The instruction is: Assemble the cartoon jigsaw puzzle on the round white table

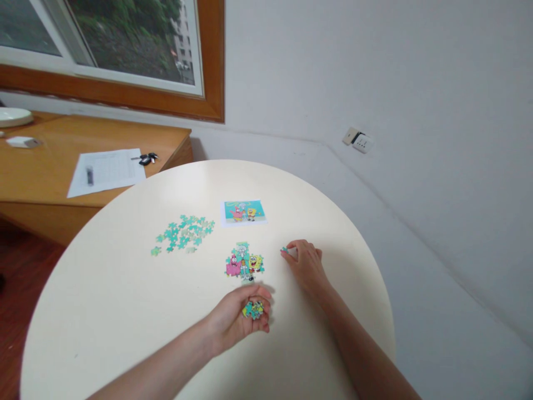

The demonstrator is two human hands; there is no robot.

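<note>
Two bare hands and two bare forearms make up the visible part of a person seen from the wearer's own viewpoint. The left hand [236, 315] shows a rounded heel below a slim thumb, with slender fingers. A narrow left wrist [211, 336] leads into a smooth left forearm [166, 358], which broadens gradually and is uncovered all the way to the picture's lower edge. The right hand [307, 266] shows a smooth back and similarly slim fingers. Its right wrist [327, 297] runs into a long, tapered right forearm [360, 347], likewise uncovered to the edge. The fingernails are too small to make out.
</note>
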